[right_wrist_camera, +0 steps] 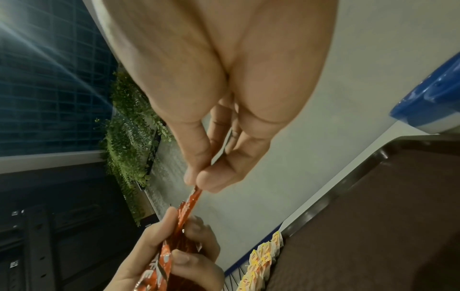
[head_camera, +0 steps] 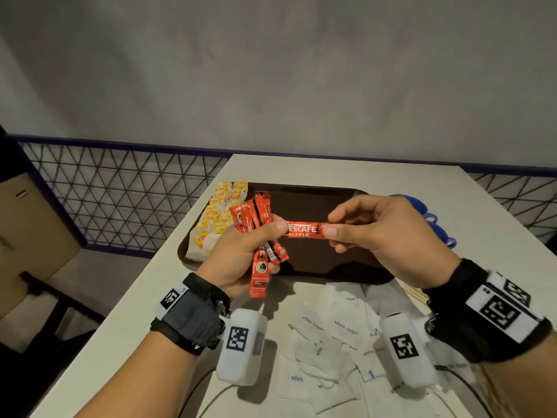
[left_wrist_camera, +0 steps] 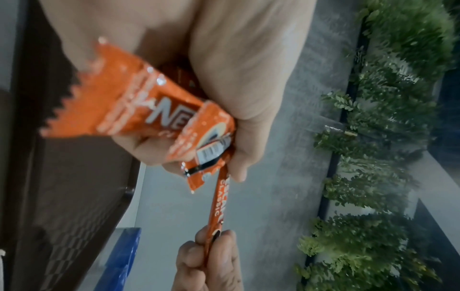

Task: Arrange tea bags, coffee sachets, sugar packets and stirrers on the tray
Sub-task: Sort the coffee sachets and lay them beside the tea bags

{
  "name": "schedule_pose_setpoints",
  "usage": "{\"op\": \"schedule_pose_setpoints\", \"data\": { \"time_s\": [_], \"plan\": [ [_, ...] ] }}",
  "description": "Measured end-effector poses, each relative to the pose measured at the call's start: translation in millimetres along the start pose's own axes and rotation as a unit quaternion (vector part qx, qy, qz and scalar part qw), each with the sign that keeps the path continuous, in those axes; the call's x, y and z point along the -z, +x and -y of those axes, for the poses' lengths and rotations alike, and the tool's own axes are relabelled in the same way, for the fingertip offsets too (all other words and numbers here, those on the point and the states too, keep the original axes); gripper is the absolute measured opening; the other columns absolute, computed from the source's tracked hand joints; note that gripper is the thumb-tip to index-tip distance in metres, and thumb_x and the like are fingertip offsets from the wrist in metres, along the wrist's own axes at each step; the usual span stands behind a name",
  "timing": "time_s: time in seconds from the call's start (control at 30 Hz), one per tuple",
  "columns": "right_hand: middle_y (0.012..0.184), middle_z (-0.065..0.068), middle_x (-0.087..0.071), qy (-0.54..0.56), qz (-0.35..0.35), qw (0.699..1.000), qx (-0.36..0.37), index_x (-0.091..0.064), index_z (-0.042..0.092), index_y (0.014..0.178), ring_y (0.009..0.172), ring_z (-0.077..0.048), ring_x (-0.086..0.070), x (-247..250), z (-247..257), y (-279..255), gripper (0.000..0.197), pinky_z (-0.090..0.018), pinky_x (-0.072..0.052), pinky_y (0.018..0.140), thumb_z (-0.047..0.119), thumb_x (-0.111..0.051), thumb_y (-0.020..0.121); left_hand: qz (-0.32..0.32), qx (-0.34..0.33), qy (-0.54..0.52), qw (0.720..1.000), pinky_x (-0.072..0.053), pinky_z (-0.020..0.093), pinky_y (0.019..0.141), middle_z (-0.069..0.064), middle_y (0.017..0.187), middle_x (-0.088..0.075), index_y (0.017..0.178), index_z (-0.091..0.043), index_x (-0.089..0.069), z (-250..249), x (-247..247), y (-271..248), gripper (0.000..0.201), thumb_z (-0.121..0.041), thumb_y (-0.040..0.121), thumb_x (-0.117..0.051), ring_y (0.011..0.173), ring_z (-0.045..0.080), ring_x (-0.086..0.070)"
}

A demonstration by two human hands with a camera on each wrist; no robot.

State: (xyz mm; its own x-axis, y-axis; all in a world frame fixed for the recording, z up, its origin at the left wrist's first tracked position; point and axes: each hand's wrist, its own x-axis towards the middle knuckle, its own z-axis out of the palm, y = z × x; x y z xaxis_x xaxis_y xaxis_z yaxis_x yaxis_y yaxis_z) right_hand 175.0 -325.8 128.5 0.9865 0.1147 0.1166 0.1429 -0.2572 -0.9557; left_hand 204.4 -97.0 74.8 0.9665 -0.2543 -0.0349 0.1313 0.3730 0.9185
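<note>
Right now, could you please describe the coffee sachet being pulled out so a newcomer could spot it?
Above the brown tray, both hands meet. The single sachet stretches level between the left hand and right hand; unlike the upright bunch in the left fist, it shows its Nescafe Classic label.

tea bags (head_camera: 217, 215) crowd tray (head_camera: 316, 193) left, rest bare

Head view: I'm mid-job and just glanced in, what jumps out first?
The red sachet stretched between both hands above the tray: the right hand pinches one end, the left hand holds the other end along with a bunch of sachets. Yellow tea bags line the tray's left edge. White sugar packets lie scattered on the table, nearer than the tray.
</note>
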Motion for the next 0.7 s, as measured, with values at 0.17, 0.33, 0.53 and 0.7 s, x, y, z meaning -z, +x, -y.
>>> {"op": "schedule_pose_setpoints", "data": {
  "time_s": [0.17, 0.33, 0.53, 0.7],
  "plan": [
    [0.085, -0.015, -0.078, 0.053, 0.032, 0.998, -0.031, -0.074, 0.005, 0.104, 0.076, -0.024, -0.077, 4, 1, 8, 0.028, -0.027, -0.064, 0.071, 0.012, -0.079, 0.078, -0.003, -0.019, 0.006, 1.000, -0.046, 0.024, 0.044, 0.004, 0.076, -0.061, 0.087, -0.016, -0.070, 2, 7, 6, 0.014, -0.012, 0.077, -0.080, 0.060, 0.022, -0.055],
    [0.084, -0.015, -0.078, 0.005, 0.047, 0.999, -0.022, -0.077, 0.006, 0.104, 0.074, -0.020, -0.075, 5, 7, 31, 0.021, -0.028, -0.063, 0.072, 0.003, -0.081, 0.083, -0.018, -0.049, 0.017, 0.998, -0.047, 0.024, 0.045, 0.004, 0.078, -0.065, 0.095, -0.012, -0.065, -6, 12, 12, 0.017, -0.012, 0.082, -0.077, 0.061, 0.020, -0.057],
    [0.082, 0.004, -0.078, -0.116, 0.010, 0.993, 0.031, -0.082, 0.018, 0.099, 0.057, -0.002, -0.058, 2, 20, 91, 0.013, -0.012, -0.050, 0.059, 0.011, -0.081, 0.088, 0.009, -0.030, -0.116, 0.993, -0.046, 0.022, 0.046, 0.003, 0.078, -0.058, 0.091, -0.014, -0.059, -18, 41, 20, 0.010, -0.018, 0.090, -0.069, 0.067, 0.017, -0.059],
    [0.089, -0.008, -0.079, -0.189, 0.019, 0.982, 0.012, -0.080, 0.016, 0.102, 0.066, -0.015, -0.069, -13, 12, 166, 0.011, -0.021, -0.057, 0.068, 0.014, -0.079, 0.091, -0.056, 0.010, -0.194, 0.979, -0.061, 0.031, 0.068, 0.000, 0.072, -0.062, 0.078, -0.012, -0.067, -27, 50, 27, 0.020, -0.028, 0.090, -0.066, 0.071, 0.017, -0.068]
  ]
}}
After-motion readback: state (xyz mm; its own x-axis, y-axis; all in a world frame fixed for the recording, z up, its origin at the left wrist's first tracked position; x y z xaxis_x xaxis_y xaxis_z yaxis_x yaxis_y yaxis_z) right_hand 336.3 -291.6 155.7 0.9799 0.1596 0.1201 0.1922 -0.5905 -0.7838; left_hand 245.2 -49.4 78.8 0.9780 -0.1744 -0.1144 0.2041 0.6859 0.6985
